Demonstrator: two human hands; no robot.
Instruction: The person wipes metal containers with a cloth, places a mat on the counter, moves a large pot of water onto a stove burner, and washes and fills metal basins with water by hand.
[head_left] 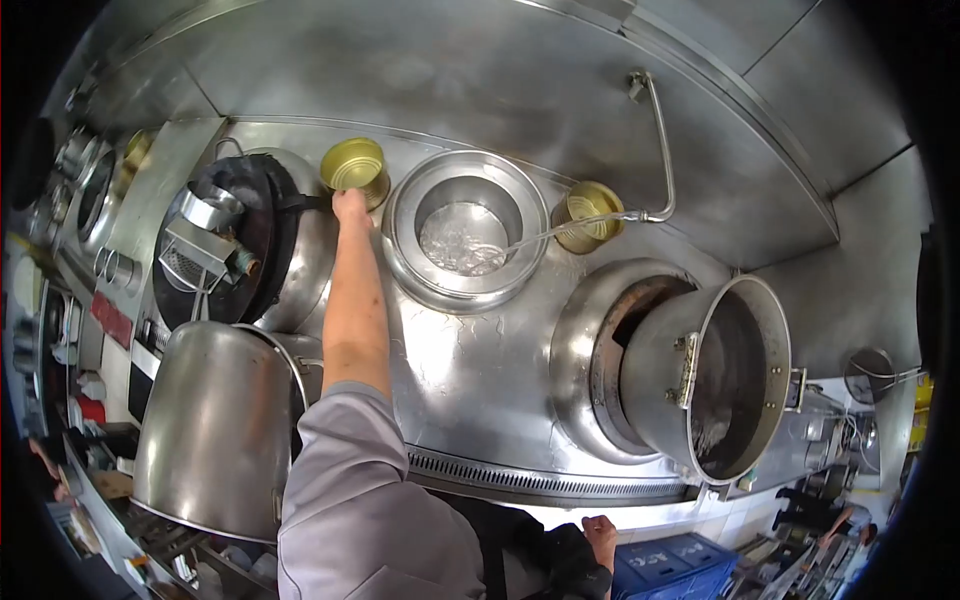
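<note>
My left hand [350, 206] reaches forward and grips the near rim of a large gold tin can [354, 166]. The can stands at the back of the steel counter, its open top facing me. Just right of it sits a round steel pot [403, 232] set into the counter, with water in it. A thin stream runs into this pot from a wall spout [668, 150]. Behind the stream a second gold tin can [600, 205] stands by the wall. My right hand [600, 541] hangs low by my body, fingers curled, with nothing visible in it.
A large steel pot [215, 420] lies at the left front. Behind it a black round lid [262, 235] carries metal utensils. On the right, a tall pot [660, 380] tilts over a burner ring [580, 370]. A blue crate [672, 566] is below; another person [850, 522] stands far right.
</note>
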